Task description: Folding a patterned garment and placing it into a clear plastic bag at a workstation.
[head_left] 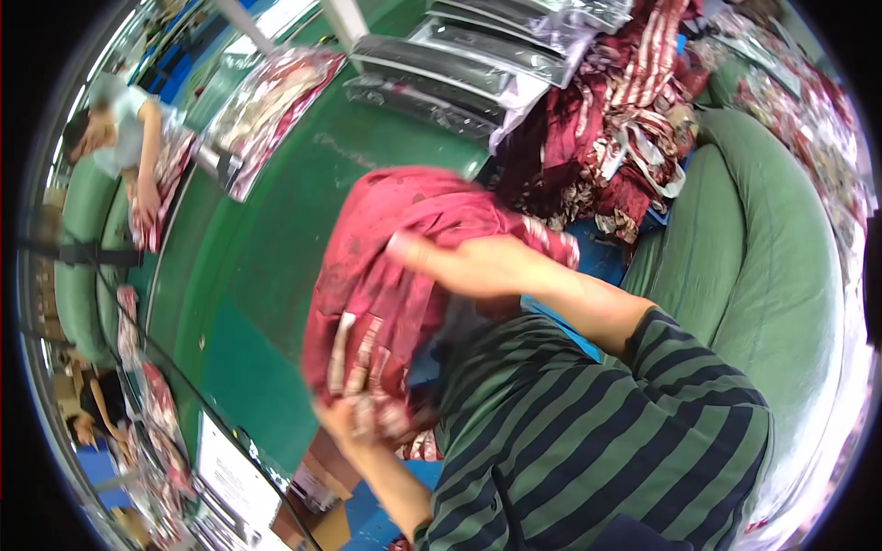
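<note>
A bunched red patterned garment (pixel 395 216), with cream-striped folds at its lower side, hangs in front of my body between my two hands. My left hand (pixel 344 421) grips its lower left edge, and the cloth hides most of those fingers. Across the upper folds lies my right hand (pixel 459 262), its thumb on top and its fingers curled into the cloth, slightly smeared by motion.
Beyond my right arm, a heap of red and cream garments (pixel 606 138) rises beside a green padded cushion (pixel 763 211). Clear-bagged dark garments (pixel 441 69) lie at the far side. A co-worker (pixel 124 147) handles red cloth at the far left. Cardboard (pixel 322 464) stands below my left hand.
</note>
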`<state>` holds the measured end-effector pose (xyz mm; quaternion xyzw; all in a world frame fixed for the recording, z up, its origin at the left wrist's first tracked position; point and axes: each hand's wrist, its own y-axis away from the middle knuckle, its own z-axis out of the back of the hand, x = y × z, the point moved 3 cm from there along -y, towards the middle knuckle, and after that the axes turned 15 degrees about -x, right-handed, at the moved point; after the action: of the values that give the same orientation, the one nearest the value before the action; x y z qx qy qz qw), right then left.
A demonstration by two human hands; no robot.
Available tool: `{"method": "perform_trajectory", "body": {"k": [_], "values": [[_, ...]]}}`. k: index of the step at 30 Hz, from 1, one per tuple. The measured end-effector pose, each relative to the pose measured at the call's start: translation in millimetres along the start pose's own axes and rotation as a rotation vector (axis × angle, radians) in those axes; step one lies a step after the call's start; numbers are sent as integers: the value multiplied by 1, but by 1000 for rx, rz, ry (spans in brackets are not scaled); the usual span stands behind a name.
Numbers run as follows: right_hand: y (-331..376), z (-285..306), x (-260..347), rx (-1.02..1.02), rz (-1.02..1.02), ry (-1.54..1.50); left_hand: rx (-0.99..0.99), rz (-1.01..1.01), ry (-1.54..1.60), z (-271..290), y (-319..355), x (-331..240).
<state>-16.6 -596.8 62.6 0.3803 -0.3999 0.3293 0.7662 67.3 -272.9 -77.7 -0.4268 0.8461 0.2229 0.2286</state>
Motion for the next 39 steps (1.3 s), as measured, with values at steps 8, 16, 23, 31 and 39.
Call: {"method": "perform_trajectory", "body": {"k": [8,16,23,31,39], "values": [[-105,-49,33,242,61,-1468,-605,-912,-1247,-91,105,-169],[-80,-235,145,971,-131,-1316,-1321,-1053,-1055,32,314,-366],[-90,-302,214,1186,-18,-1387,-1266,-1450,-1212,-52,349,-445],[-134,-22,11,194,86,-856,-1134,-413,-1170,39,289,-150],[-48,81,-217,-28,-308,-357,-748,-87,-1532,103,175,-35]]}}
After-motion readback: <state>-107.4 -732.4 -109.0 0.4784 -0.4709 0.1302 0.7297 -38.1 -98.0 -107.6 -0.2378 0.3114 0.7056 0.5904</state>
